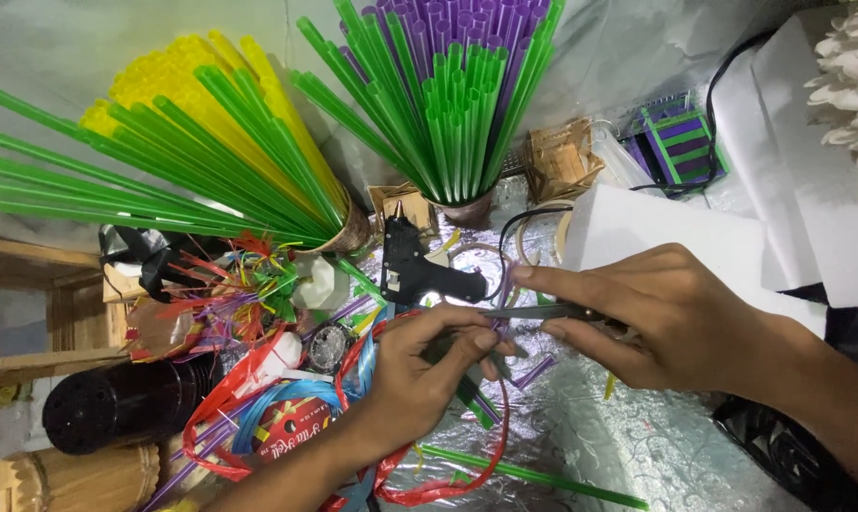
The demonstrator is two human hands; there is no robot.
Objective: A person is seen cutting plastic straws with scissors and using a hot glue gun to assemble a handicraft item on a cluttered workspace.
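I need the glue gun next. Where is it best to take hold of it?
Grip the glue gun by its handle, the thick black part pointing toward the right hand; come from above. It lies flat, nozzle pointing away toward the cups, so the handle is the nearest part.

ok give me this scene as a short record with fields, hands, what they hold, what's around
left hand: left hand pinches short green straw pieces
right hand: right hand grips slim metal scissors, blades pointing at the left fingertips
behind hands: black glue gun lying on the silver patterned foil sheet
containers: cup of green and yellow straws; cup of purple and green straws
left side: red and blue ribbon tangle
right side: white foam block
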